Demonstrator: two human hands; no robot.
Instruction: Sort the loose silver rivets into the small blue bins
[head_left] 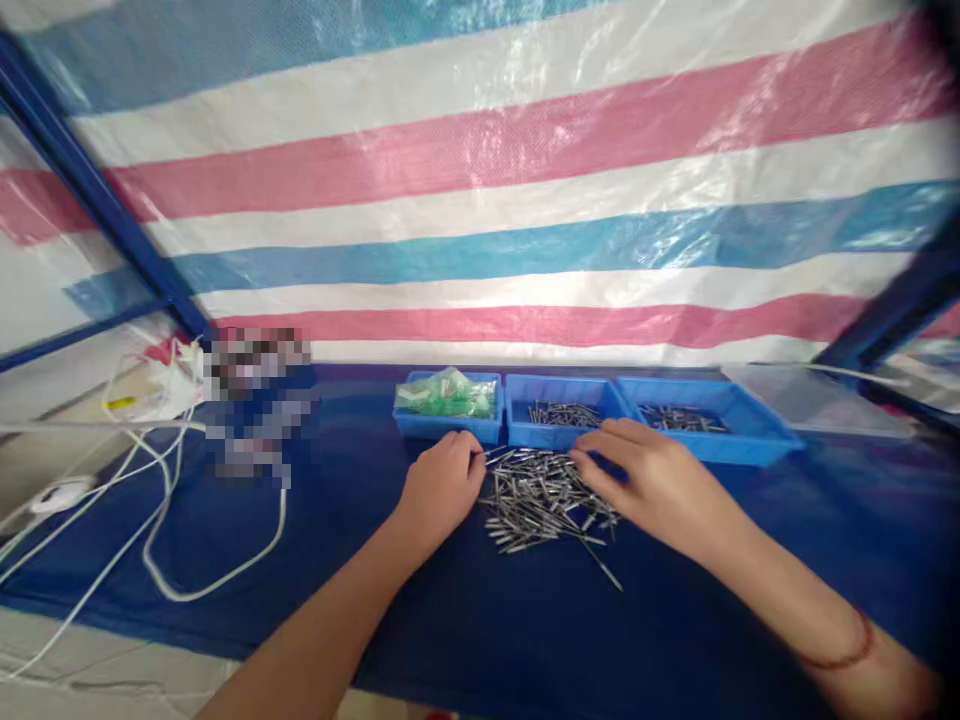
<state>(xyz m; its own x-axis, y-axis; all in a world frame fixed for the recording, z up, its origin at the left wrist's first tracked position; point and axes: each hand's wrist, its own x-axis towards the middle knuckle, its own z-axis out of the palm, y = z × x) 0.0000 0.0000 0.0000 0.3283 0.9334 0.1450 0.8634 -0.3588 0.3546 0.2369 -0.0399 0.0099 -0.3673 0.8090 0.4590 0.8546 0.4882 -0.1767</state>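
A heap of slim, pointed metal pieces [536, 500] lies on the dark blue table, a few of them straying out toward the front. At its left edge is my left hand [444, 490], fingers curled in and thumb against them; what they hold, if anything, is too small to make out. My right hand [652, 480] reaches over the right side of the heap. Its thumb and forefinger tips come together in a pinch, and anything between them is hidden. Behind the heap, the middle blue bin [517, 432] and the right blue bin [757, 445] contain similar metal pieces.
A left blue bin [412, 425] holds a clear bag with green contents [450, 393]. White cables [161, 560] loop across the table's left side. A clear plastic sheet or lid [817, 400] lies at the right. Striped sheeting [480, 230] hangs behind, between blue frame posts.
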